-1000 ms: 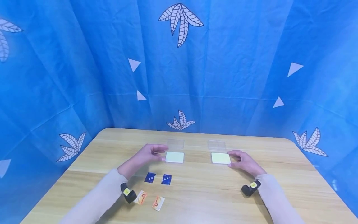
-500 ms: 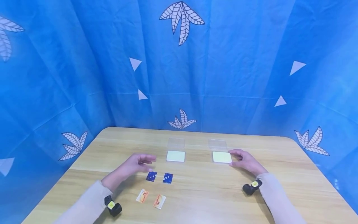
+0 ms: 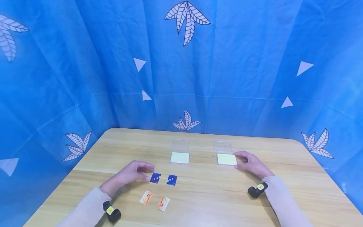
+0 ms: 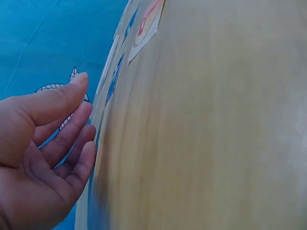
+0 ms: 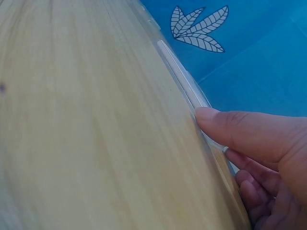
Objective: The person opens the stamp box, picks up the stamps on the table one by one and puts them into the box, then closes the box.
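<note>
In the head view my left hand [image 3: 130, 175] hovers beside a blue card piece [image 3: 155, 177], fingers apart and loosely bent around nothing. The left wrist view shows the same bare palm and fingers. A second blue card piece [image 3: 171, 180] lies to its right, with two orange-and-white card pieces [image 3: 146, 197] [image 3: 163, 203] nearer me. My right hand [image 3: 250, 163] holds the right end of a clear case with a pale yellow top [image 3: 226, 159], thumb at the near corner and index finger at the far one. The thumb [image 5: 230, 123] meets the case edge in the right wrist view.
Another clear case with a pale top [image 3: 180, 157] lies left of the held one. Transparent lids [image 3: 180, 144] [image 3: 222, 146] extend behind both cases. The wooden table [image 3: 204, 195] ends at a blue curtain [image 3: 241, 63].
My left hand has left the left-hand case and moved back toward me and leftward, to beside the blue card piece. The right hand has stayed at its case.
</note>
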{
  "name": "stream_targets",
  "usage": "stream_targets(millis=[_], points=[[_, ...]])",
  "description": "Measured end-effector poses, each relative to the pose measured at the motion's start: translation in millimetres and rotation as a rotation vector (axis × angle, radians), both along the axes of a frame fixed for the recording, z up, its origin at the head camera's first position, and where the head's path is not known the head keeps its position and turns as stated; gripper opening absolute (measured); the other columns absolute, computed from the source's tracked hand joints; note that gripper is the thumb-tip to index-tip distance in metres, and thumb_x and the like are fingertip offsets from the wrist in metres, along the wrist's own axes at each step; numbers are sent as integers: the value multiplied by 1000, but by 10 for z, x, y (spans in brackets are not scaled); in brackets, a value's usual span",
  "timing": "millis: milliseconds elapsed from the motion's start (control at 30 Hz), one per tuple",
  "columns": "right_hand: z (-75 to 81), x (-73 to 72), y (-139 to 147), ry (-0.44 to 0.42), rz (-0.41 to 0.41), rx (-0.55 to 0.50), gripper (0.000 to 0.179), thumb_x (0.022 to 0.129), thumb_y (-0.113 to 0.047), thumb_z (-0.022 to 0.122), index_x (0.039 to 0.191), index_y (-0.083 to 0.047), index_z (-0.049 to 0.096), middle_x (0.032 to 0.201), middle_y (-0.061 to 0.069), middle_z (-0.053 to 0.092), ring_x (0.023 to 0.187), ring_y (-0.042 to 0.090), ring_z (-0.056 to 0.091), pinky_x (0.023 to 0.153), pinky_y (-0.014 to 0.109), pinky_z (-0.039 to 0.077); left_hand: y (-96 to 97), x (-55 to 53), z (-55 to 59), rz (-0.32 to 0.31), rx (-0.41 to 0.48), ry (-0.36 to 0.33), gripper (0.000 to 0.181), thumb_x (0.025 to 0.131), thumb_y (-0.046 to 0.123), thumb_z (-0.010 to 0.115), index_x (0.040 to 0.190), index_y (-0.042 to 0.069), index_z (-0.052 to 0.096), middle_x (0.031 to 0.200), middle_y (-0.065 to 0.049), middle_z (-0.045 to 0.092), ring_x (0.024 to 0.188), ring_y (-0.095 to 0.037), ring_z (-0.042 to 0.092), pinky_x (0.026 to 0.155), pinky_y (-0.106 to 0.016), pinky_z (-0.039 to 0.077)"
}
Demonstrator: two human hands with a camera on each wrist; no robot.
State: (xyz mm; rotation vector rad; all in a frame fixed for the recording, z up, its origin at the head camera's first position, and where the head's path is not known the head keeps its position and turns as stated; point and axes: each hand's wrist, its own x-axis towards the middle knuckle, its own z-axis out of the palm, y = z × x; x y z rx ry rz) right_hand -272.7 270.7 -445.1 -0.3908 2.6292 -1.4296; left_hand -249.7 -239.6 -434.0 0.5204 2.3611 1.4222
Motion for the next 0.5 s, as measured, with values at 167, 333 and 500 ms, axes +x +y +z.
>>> stream_targets(millis=[167,333,500], points=[[-2,6,-2,-2,-4,11,62,79,-16,74,130,5,48,134,29,45,121,46,44,101,57,34,-7,-28,-46,8,-51,21,48,74,13,77,119,3,62,118,-13,63,108,-28,58,94,-42,47],[-7,2,-2,-2,-4,11,62,79,-16,74,131,5,48,134,28,45,120,45,45,100,57,35,5,-49,-78,17,-95,39,45,74,14,77,117,6,64,116,-10,64,106,-25,58,92,-40,47],[-12,-8,0,1,0,1,62,79,-16,74,131,5,48,134,28,45,120,45,45,100,57,35,21,-56,-87,21,-132,65,41,75,14,77,114,8,66,115,-9,65,105,-25,59,89,-39,48]])
